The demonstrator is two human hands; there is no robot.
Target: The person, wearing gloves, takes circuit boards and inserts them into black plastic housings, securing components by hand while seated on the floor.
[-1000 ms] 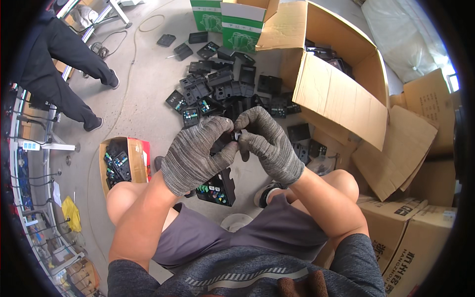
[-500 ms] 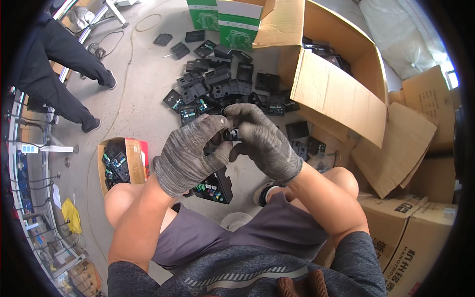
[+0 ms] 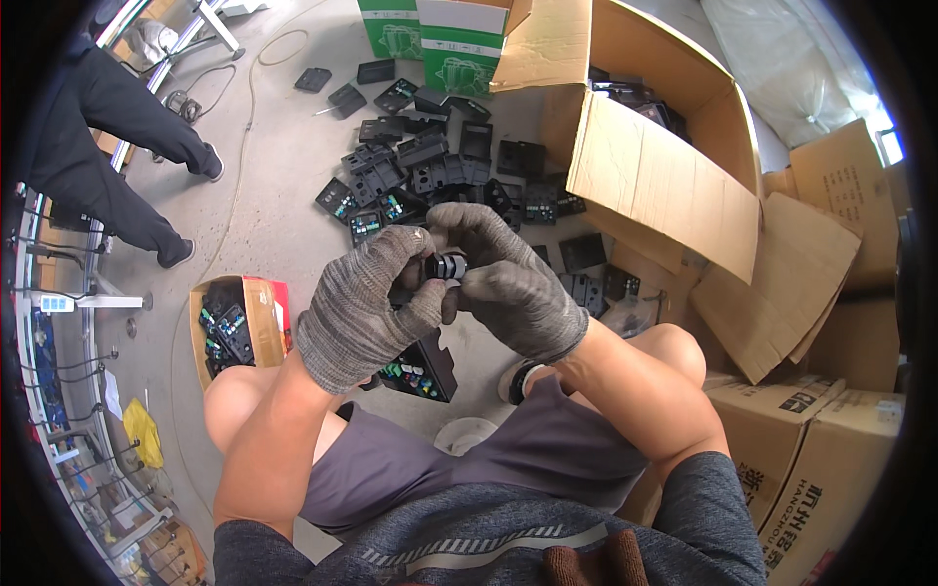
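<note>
Small black ringed part (image 3: 448, 266) is pinched in the fingers of the left hand (image 3: 360, 301) from 9 o'clock, presumably steadied for the right hand (image 3: 518, 298), fingers narrow at 3 o'clock, grip too hidden to tell; black casings (image 3: 449, 174) lie at 12 o'clock.

Bright, diffuse light on the pale floor (image 3: 278, 171), glare at upper right, bent edges, black corners.

- Left grip (image 3: 362, 308) and right grip (image 3: 518, 303): rough, matt knitted cloth
- Small part (image 3: 447, 267) between them: smooth, glossy plastic
- Cases (image 3: 376, 174) beyond the grips: matt plastic
- Open box (image 3: 664, 171) right of them: smooth, matt cardboard
- Sheeting (image 3: 772, 68) farther right: glossy, wrinkled plastic
</note>
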